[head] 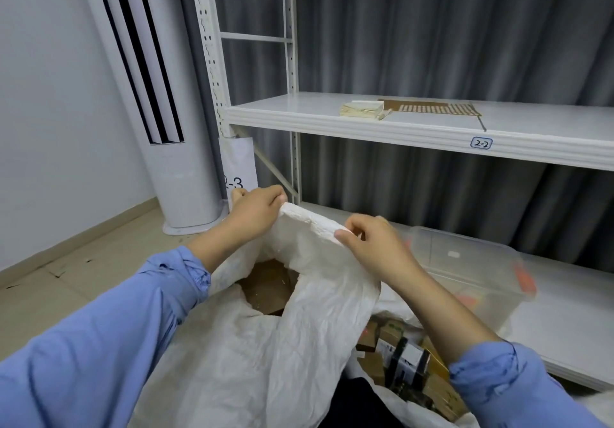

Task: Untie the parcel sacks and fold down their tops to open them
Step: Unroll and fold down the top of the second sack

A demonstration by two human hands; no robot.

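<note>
A white woven parcel sack stands in front of me with its mouth open, and brown cardboard parcels show inside. Its far rim is rolled into a thick band and lifted up. My left hand grips the left end of that band. My right hand pinches the right end, thumb on the near side. A second white sack lies open at the lower right, with several boxed parcels showing in it.
A white metal rack stands right behind the sacks; its shelf labelled 2-2 carries a paper stack. A clear plastic bin sits on the lowest shelf. A white floor-standing air conditioner is at the left, on the tiled floor.
</note>
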